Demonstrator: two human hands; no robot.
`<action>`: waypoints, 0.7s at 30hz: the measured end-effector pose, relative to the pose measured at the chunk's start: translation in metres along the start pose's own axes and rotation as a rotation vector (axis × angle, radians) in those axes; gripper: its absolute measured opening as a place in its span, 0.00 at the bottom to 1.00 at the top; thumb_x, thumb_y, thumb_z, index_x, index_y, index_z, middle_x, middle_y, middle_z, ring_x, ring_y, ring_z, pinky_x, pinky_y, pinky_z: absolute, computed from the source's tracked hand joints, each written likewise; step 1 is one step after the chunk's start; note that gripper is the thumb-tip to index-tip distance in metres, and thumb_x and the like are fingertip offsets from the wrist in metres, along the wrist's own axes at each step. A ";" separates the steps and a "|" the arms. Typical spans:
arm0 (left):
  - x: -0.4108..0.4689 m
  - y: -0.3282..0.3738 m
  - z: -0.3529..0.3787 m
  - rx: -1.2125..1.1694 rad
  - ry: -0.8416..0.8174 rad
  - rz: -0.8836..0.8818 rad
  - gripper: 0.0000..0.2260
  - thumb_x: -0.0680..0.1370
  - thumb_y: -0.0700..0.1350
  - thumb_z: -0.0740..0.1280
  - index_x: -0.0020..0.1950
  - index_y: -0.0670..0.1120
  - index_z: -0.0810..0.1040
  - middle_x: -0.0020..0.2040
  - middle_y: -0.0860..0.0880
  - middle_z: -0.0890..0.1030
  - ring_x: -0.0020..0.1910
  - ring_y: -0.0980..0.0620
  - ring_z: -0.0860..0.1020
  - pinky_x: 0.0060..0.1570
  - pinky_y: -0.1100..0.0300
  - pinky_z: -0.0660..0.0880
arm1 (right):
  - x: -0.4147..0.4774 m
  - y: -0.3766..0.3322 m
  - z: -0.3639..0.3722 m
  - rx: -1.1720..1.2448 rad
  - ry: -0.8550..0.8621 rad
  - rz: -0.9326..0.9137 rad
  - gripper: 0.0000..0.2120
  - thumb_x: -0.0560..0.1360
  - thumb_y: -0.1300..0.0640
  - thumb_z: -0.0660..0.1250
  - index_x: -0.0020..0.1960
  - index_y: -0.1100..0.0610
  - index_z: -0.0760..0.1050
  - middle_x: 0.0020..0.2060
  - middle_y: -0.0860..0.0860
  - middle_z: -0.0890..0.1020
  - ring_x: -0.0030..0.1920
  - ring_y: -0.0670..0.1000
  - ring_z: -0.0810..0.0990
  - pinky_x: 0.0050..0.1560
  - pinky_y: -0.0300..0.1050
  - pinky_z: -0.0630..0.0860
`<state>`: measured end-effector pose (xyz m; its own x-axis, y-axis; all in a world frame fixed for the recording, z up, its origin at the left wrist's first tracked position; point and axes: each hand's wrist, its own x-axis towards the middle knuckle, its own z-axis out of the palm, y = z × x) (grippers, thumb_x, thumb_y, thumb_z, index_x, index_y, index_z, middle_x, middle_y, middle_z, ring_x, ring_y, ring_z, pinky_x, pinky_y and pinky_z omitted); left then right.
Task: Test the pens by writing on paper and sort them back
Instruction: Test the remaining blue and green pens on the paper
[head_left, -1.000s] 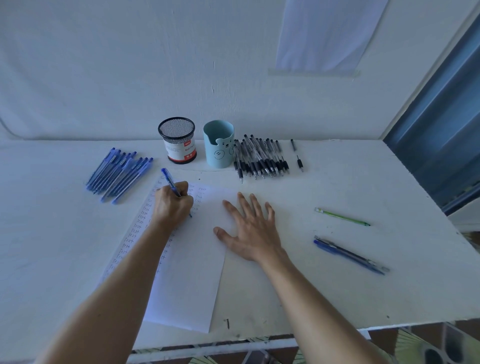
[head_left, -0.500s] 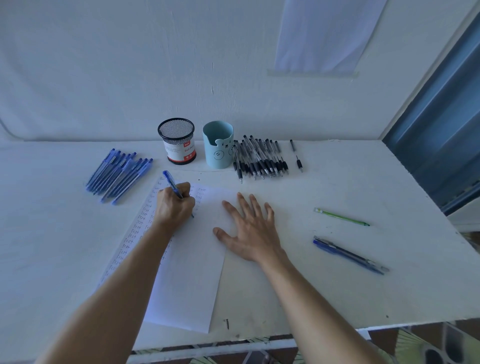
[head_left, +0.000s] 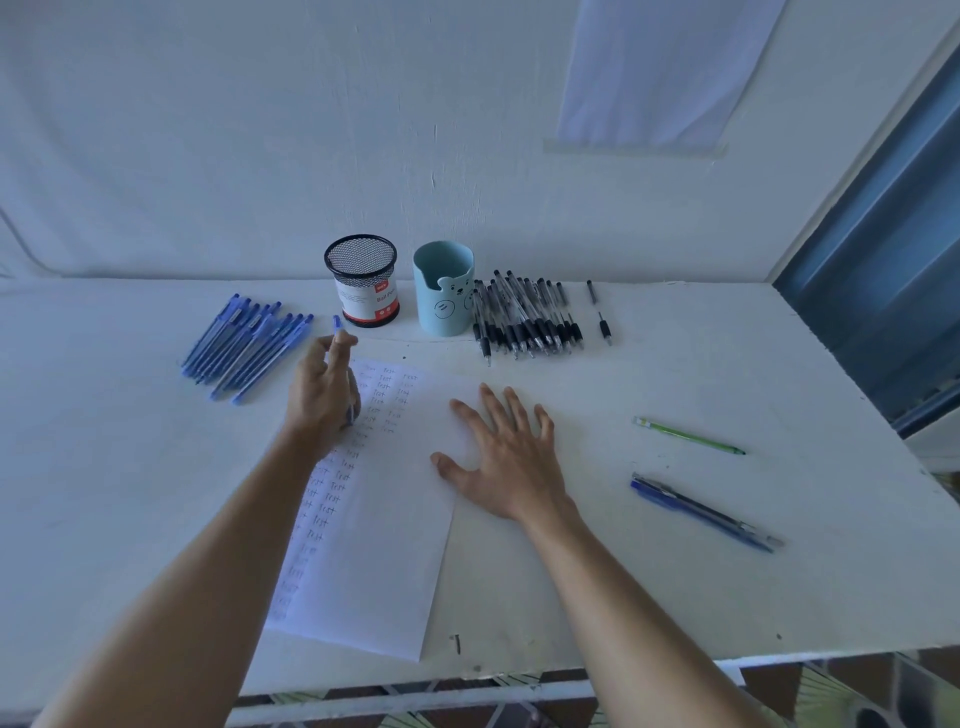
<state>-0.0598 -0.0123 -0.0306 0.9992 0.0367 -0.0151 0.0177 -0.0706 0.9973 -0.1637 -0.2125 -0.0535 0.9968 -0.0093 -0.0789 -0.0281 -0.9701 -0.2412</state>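
Observation:
My left hand (head_left: 322, 392) holds a blue pen (head_left: 337, 326) above the top left of the paper (head_left: 384, 540); the pen's end sticks up past my fingers and its tip shows below my palm. The hand is blurred. My right hand (head_left: 506, 457) lies flat with spread fingers on the paper's right edge. Rows of the word "test" fill the paper's left side. A group of blue pens (head_left: 244, 345) lies at the left, a group of black pens (head_left: 524, 317) at the back right.
A black mesh holder (head_left: 363, 280) and a teal cup (head_left: 444, 288) stand at the back by the wall. A green pen (head_left: 688, 436) and two pens, one blue (head_left: 701, 512), lie at the right. Two small black pieces (head_left: 600, 312) lie beside the black pens. The table's front edge is near.
My left hand has lifted the blue pen off the paper and turned it more upright, moving slightly up and left. My right hand has stayed flat on the paper.

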 end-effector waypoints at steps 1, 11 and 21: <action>0.000 0.000 -0.003 0.022 -0.018 0.018 0.16 0.86 0.52 0.55 0.58 0.41 0.73 0.20 0.49 0.66 0.17 0.52 0.62 0.23 0.62 0.63 | 0.000 0.000 0.000 0.003 0.002 0.000 0.36 0.75 0.28 0.51 0.79 0.38 0.49 0.81 0.47 0.46 0.80 0.52 0.42 0.76 0.61 0.40; 0.005 0.009 -0.034 0.087 0.090 0.029 0.07 0.78 0.46 0.72 0.46 0.43 0.79 0.38 0.49 0.79 0.24 0.57 0.71 0.27 0.62 0.70 | 0.000 0.001 0.001 0.048 0.035 -0.002 0.36 0.73 0.29 0.55 0.78 0.38 0.54 0.81 0.46 0.50 0.80 0.50 0.45 0.76 0.60 0.43; 0.022 0.003 -0.044 0.934 0.206 0.137 0.12 0.82 0.41 0.60 0.57 0.39 0.82 0.56 0.37 0.78 0.53 0.36 0.77 0.44 0.50 0.70 | -0.001 0.001 0.000 0.074 0.071 0.009 0.43 0.65 0.31 0.45 0.78 0.45 0.56 0.81 0.47 0.50 0.80 0.49 0.46 0.77 0.58 0.43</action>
<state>-0.0392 0.0318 -0.0250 0.9705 0.1369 0.1983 0.0114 -0.8482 0.5296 -0.1647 -0.2133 -0.0540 0.9992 -0.0379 -0.0129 -0.0400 -0.9492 -0.3121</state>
